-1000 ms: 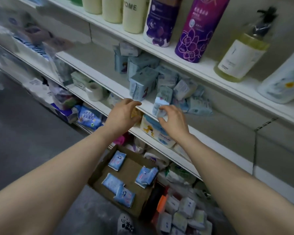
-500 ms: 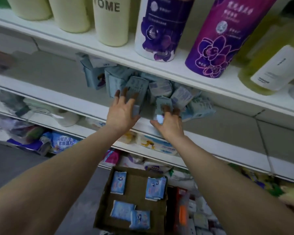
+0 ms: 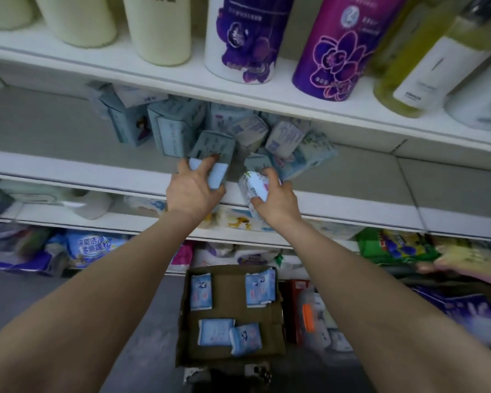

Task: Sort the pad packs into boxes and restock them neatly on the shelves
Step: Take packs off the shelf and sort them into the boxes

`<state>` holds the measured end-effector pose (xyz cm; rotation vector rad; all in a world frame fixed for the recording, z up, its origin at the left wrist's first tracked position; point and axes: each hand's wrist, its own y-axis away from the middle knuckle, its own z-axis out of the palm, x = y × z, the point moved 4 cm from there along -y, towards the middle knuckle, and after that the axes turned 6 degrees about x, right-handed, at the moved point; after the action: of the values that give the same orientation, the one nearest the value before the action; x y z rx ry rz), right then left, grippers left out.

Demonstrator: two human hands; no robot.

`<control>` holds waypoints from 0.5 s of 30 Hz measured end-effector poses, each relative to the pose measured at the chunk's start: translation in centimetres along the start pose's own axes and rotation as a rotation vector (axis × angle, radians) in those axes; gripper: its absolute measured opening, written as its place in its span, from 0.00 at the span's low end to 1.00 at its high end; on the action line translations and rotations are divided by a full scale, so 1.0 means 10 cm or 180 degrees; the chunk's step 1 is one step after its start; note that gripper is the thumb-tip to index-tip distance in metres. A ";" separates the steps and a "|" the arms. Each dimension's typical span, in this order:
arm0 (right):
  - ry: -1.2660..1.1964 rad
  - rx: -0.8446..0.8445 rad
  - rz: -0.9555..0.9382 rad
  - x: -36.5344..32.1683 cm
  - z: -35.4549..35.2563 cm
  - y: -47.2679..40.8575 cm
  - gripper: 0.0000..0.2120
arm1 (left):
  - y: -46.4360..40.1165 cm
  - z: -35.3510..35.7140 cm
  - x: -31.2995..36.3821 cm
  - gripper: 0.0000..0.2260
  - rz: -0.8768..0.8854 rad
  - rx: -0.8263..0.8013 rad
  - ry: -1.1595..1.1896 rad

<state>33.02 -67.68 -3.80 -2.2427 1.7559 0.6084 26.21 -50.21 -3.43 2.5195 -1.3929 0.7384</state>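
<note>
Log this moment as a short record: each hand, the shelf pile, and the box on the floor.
left hand: grips a light blue pad pack at the shelf edge
right hand: grips a white pad pack
shelf pile: pad packs and boxes jumbled, not in rows
cardboard box: open on the floor below, four blue packs visible inside

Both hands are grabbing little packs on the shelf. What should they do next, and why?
Probably lift both packs off the shelf and lower them into the cardboard box below. The left hand already grips a blue pack, the right hand a white pack, and the box has bare space beside its packs.
</note>
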 end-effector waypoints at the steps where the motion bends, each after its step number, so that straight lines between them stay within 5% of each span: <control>1: -0.0018 0.0012 0.0062 0.02 -0.04 0.06 0.27 | 0.08 -0.03 -0.02 0.29 0.0018 -0.0002 0.0078; 15: -0.0396 0.0966 0.0703 1.07 -1.08 1.25 0.26 | 1.04 -0.16 0.83 0.29 0.0784 -0.0520 0.0973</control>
<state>25.01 -84.74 1.90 -1.7894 1.9015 0.4731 20.68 -61.54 1.17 2.0333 -1.5919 0.9620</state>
